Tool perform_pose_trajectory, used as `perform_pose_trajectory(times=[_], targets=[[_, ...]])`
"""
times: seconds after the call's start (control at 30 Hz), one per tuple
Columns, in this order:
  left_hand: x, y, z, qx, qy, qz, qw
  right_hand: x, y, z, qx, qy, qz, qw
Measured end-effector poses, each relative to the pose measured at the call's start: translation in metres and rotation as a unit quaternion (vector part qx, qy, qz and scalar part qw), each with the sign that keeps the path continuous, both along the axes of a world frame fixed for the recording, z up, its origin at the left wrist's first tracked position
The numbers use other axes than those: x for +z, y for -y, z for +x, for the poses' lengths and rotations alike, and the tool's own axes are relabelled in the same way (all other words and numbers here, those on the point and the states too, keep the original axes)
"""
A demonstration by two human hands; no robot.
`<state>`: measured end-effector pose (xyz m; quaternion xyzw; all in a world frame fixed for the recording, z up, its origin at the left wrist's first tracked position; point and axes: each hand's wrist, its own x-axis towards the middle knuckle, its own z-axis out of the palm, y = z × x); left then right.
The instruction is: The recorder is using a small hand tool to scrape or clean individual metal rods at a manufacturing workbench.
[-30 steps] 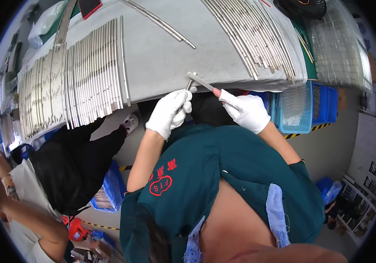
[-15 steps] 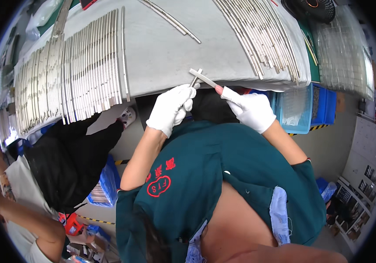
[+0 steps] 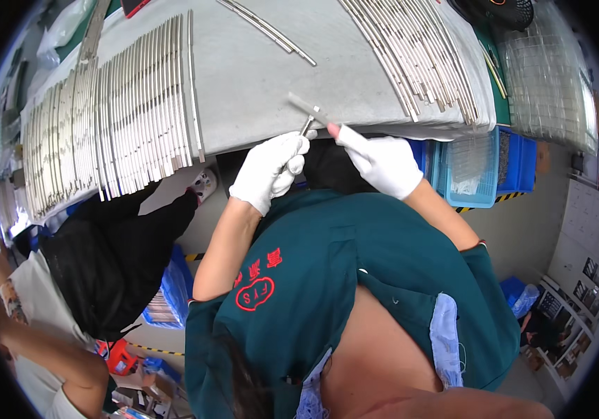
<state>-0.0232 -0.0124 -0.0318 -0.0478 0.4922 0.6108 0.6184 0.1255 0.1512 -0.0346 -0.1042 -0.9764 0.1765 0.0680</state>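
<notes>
My left hand (image 3: 268, 167), in a white glove, is closed round a thin silvery metal rod (image 3: 306, 126) whose tip sticks up past the fingers. In my right hand (image 3: 384, 165), gloved in white with a bare fingertip showing, is a flat, pale grey strip (image 3: 306, 105), slightly blurred, perhaps a file. The strip lies across the rod near its upper end, pointing up to the left. Both hands are just off the near edge of the cloth-covered table (image 3: 257, 98). Most of the rod is hidden by my left hand.
Rows of metal rods (image 3: 147, 98) cover the table's left side, with another row (image 3: 411, 56) at the right. A few loose rods (image 3: 268, 33) lie at the far middle. Blue bins (image 3: 519, 164) stand at the right. Another person's arm (image 3: 55, 349) shows at lower left.
My right hand has moved left and slightly up, sliding the strip further across the rod. My left hand keeps its grip, almost in place.
</notes>
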Motion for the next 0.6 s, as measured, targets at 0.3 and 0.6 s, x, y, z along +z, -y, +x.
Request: perform_pose_trajectory(times=[0.3,0.6], targets=[[-0.001,-0.001,0.0,-0.017,0.005,-0.003,1.0,0.0,0.004,-0.002,-0.011,0.017,0.026,0.999],[0.0,-0.003,0.006,-0.002,-0.032,-0.016,0.999,0.006,0.004,-0.01,-0.05,-0.003,-0.003,0.999]])
